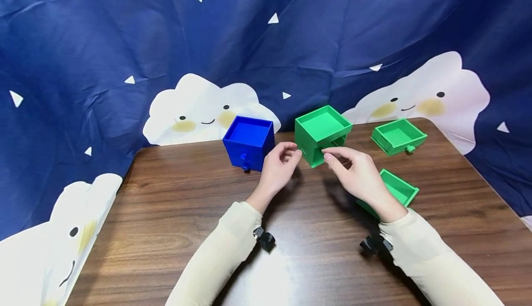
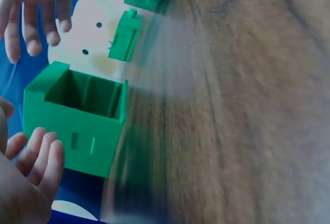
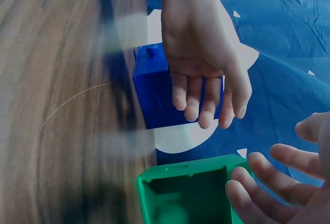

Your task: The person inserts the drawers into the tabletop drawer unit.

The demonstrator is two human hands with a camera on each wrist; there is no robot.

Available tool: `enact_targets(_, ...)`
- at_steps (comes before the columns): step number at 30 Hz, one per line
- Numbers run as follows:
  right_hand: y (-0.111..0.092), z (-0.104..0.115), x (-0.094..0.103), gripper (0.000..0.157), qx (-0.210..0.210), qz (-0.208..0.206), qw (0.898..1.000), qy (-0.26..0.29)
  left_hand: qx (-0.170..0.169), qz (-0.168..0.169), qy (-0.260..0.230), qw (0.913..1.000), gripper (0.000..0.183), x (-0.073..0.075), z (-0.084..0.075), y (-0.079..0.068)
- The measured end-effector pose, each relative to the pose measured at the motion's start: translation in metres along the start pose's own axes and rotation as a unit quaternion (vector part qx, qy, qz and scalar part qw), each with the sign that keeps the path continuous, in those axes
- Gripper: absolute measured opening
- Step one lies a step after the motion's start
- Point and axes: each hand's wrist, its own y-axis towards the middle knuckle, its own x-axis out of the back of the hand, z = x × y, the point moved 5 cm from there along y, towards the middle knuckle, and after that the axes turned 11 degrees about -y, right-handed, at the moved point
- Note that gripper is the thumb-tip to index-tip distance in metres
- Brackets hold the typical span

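Note:
A green cabinet box (image 1: pixel 306 142) with an open, hollow front stands at the back middle of the table. My left hand (image 1: pixel 279 166) is beside its left wall, fingers loosely bent and holding nothing; in the left wrist view the fingertips overlap that wall. In front of the opening is my right hand (image 1: pixel 356 173), its relaxed fingers around nothing. The right wrist view shows its fingers (image 3: pixel 276 182) spread at the edge of the cabinet box (image 3: pixel 188 198). One green drawer (image 1: pixel 399 135) with a round knob sits at the right; another green drawer (image 1: pixel 396 187) is partly hidden behind my right wrist.
Left of the green box stands a blue cabinet (image 1: pixel 249 142) with small knobs on its front. The brown wooden table (image 1: pixel 174 204) stretches toward me. Behind it hangs a dark blue cloth (image 1: pixel 232 43) with white clouds and triangles.

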Motion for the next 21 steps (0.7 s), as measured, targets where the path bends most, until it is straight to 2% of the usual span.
enact_targets(6,-0.012,-0.011,0.005,0.028,-0.011,0.001,1.000,-0.007,0.007,-0.001,0.007,0.9999,0.032,-0.010,0.004,0.005)
enact_targets(9,-0.017,-0.015,0.009,0.027,-0.013,0.000,1.000,-0.015,0.000,-0.004,0.019,0.9998,0.032,-0.013,0.003,0.009)
enact_targets(21,-0.035,-0.033,0.026,0.026,-0.013,-0.017,1.000,-0.021,-0.017,-0.039,0.001,0.9991,0.033,-0.017,-0.003,0.027)
